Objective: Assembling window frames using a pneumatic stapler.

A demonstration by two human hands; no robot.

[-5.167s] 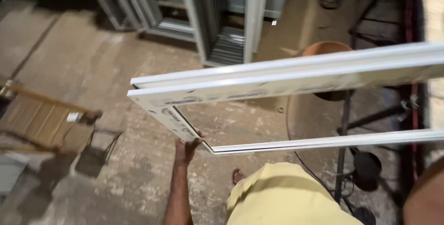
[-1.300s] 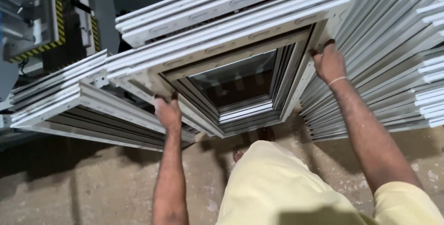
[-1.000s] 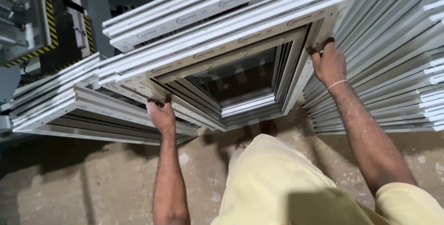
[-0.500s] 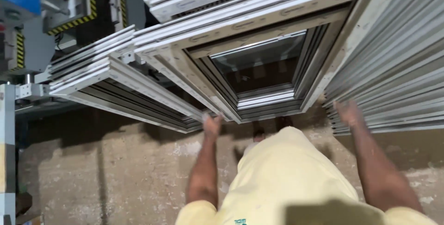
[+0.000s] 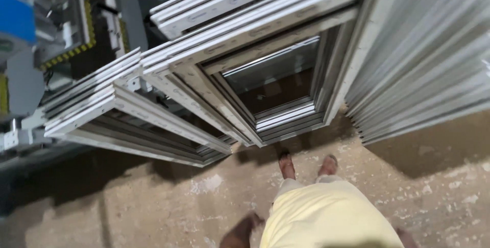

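The window frames [image 5: 265,74] stacked at twelve o'clock are white with grey shadowed channels, and the pane in the middle of the front one shows dark brown. At nine to ten o'clock a machine [image 5: 20,49] is grey with a blue panel, and black-and-yellow diagonal hazard striping [image 5: 66,56] runs along its edge. The concrete floor [image 5: 178,202] is dull tan flecked with pale patches, and at six o'clock the person's garment [image 5: 326,217] is plain pale yellow.
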